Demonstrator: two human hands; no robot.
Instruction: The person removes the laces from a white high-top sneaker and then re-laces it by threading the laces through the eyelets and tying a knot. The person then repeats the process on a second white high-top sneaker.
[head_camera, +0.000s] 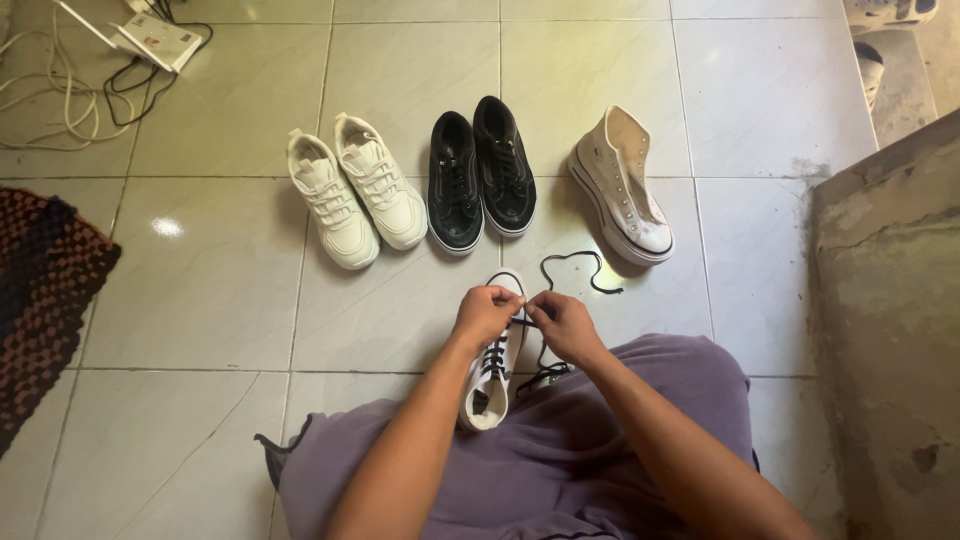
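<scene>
While the white shoe (497, 365) lay toe-out on the floor tiles (200, 300) right against the purple-clad lap (540, 460), both hands met over its toe end, probably so the eyelets sat within easy reach. Left hand (484, 315) was pinched shut on the black lace (570, 275), right hand (563, 325) pinched closed on it too, loose end trailing off to the right. Further out, a white pair (355, 190), a black pair (480, 175) and a lone beige high-top (620, 185) sat lined up in a row, well apart from the hands
</scene>
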